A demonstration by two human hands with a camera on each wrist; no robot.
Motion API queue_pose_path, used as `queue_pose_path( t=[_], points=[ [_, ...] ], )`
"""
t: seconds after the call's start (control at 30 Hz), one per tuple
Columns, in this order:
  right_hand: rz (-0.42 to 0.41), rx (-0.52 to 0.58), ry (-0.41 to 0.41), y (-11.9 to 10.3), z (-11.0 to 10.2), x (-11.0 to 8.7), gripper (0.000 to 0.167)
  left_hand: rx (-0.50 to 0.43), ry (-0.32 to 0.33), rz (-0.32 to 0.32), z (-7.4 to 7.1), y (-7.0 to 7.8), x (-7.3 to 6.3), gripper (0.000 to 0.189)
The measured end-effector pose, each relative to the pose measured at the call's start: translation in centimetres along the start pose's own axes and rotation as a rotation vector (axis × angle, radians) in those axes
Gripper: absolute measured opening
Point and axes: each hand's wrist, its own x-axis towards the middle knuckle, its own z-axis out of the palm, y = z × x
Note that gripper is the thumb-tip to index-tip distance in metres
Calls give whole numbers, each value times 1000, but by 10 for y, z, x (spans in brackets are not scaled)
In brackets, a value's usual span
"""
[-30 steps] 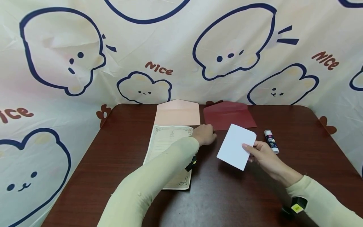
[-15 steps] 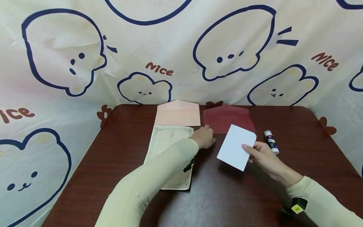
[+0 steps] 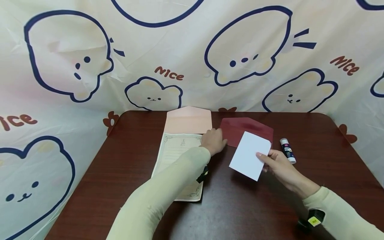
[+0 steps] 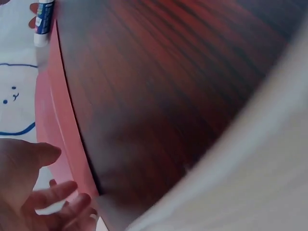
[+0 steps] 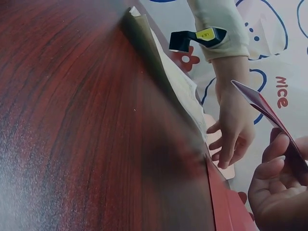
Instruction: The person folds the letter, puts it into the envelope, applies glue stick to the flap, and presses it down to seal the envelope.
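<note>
Fingers of my left hand point(image 3: 213, 141) touch the left end of a dark red envelope point(image 3: 237, 128), its flap raised toward the back wall. In the left wrist view the thumb and fingers are spread apart over the envelope's edge. My right hand point(image 3: 280, 166) pinches a small white card point(image 3: 250, 155) by its right edge, thumb on top. The card is held above the table and covers part of the envelope's lower right. In the right wrist view its other side looks reddish and it appears folded.
A glue stick point(image 3: 288, 151) lies right of the envelope. Under my left forearm is a cream sheet of lined letter paper point(image 3: 171, 150) with an ornate border. A pale pink envelope point(image 3: 189, 122) lies behind it, near the table's back edge. A patterned cloth point(image 3: 192, 46) hangs behind.
The dark red envelope has slid toward me and a little to the right, turning slightly, with my left hand at its edge. The right hand and card have stayed in place.
</note>
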Motion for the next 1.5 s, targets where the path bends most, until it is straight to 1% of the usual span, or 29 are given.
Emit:
queue_pose_path(
  t=[0.13,0.23,0.3,0.43,0.6,0.67,0.77,0.93,1.0,1.07,1.2,1.3,1.33,1.4,1.5],
  points=[
    [0,-2,-1,0,0,0,49,-16,-29,-98,6,2,5,54],
    [2,-8,4,0,0,-1,48,-10,-33,-145,10,3,9,61],
    [4,-11,6,0,0,-1,48,0,-35,-165,10,3,12,63],
    [8,-10,7,0,-1,-1,48,24,-32,-185,11,4,14,62],
    [-1,-1,5,-1,0,-1,47,27,-26,-196,12,3,17,53],
    [-4,-2,5,0,0,-1,46,12,-27,-199,13,2,18,47],
    [-10,-7,9,1,1,0,45,-29,-47,-206,13,0,19,42],
    [-11,-11,11,1,0,0,42,-113,-84,-233,11,-2,18,40],
    [-9,-12,13,0,-1,-1,42,-152,-88,-241,10,-2,17,39],
    [-9,-13,15,0,-2,-1,41,-199,-91,-252,9,-3,16,43],
    [-9,-9,21,0,-4,-1,36,-317,-110,-275,7,-4,13,60],
    [-12,-3,17,1,-3,-1,33,-416,-119,-273,4,-5,9,70],
    [-14,-1,14,1,-3,0,32,-459,-118,-266,3,-5,8,71],
    [-21,-2,10,1,-3,0,33,-594,-117,-250,3,-5,6,66],
    [-21,-7,14,1,-4,0,35,-847,-107,-234,3,-5,3,46]
  ],
)
